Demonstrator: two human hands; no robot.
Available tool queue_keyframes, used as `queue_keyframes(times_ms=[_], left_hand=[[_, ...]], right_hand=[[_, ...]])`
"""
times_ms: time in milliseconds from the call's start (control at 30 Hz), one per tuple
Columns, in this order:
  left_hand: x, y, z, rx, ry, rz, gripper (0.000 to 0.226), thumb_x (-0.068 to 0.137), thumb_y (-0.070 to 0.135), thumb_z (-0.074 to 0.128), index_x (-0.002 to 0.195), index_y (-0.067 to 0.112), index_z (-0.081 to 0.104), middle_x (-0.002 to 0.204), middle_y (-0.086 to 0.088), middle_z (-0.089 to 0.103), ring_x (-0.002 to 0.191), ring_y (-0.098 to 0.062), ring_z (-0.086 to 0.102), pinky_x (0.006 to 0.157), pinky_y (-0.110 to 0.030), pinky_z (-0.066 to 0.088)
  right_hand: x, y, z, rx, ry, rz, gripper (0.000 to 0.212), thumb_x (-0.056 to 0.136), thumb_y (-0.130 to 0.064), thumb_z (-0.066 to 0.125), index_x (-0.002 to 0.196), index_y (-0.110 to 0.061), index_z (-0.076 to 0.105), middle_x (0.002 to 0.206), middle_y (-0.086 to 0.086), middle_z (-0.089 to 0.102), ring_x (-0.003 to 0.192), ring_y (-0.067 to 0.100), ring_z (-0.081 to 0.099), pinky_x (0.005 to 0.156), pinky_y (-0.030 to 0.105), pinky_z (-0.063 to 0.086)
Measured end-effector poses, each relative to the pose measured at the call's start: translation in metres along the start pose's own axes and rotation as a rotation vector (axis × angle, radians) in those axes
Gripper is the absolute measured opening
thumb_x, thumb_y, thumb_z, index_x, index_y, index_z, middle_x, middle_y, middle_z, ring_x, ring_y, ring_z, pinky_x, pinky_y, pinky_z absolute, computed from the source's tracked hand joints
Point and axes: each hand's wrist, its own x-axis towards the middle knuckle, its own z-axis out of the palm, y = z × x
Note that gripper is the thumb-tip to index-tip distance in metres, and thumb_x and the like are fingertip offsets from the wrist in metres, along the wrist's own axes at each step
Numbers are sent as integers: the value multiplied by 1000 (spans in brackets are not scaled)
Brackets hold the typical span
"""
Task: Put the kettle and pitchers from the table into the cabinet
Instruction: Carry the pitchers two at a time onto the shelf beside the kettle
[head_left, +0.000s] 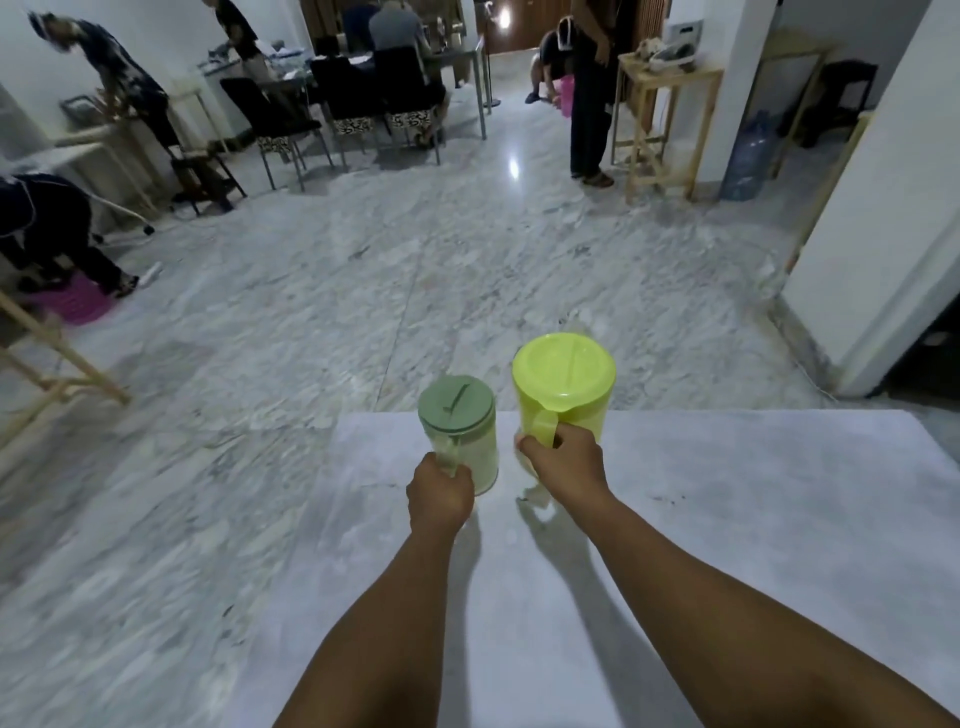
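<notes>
While both arms reach over the table, the left hand grips the pale green pitcher by its handle, and the right hand grips the yellow pitcher likewise; the 2 pitchers stand side by side near the table's far edge.

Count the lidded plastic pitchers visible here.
2: a pale green clear-bodied pitcher held by the left hand, and a yellow-green pitcher held by the right hand. No kettle visible.
</notes>
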Motion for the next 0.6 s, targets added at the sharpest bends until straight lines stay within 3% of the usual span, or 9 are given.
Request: queue_keyframes(times_ms=[167, 267, 333, 433, 600], left_hand=[[-12, 14, -17, -68, -39, 24, 38, 82, 39, 60, 106, 9, 65, 102, -11, 70, 98, -35, 66, 89, -40, 54], [-11, 16, -22, -104, -115, 66, 48, 70, 46, 57, 100, 9, 67, 91, -12, 74, 87, -33, 73, 85, -48, 60], [-51, 34, -37, -133, -188, 111, 32, 82, 35, 61, 96, 7, 65, 80, -11, 72, 80, -31, 74, 80, -42, 61], [-107, 48, -46, -169, -327, 198, 13, 91, 22, 62, 93, 9, 61, 81, -10, 68, 66, -26, 69, 65, -34, 52], [-214, 40, -36, -127, -606, 336, 26, 93, 27, 66, 103, 5, 58, 79, -9, 60, 53, -23, 63, 57, -31, 47]], right_hand=[[-15, -11, -41, 17, 81, 68, 28, 74, -39, 62, 76, -12, 70, 82, 10, 73, 85, 32, 66, 81, 41, 55], [-39, -21, -79, 51, 139, 84, 25, 82, -31, 63, 69, -9, 67, 72, 12, 73, 76, 29, 70, 74, 38, 54], [-64, -25, -107, 62, 180, 81, 25, 83, -29, 64, 68, -9, 62, 69, 11, 69, 65, 26, 69, 66, 34, 52], [-116, -21, -151, 19, 241, 86, 24, 82, -31, 65, 74, -8, 60, 68, 12, 67, 60, 26, 66, 60, 31, 49], [-248, 8, -229, 48, 462, 88, 21, 80, -29, 66, 73, -10, 58, 61, 10, 63, 55, 27, 62, 54, 31, 49]])
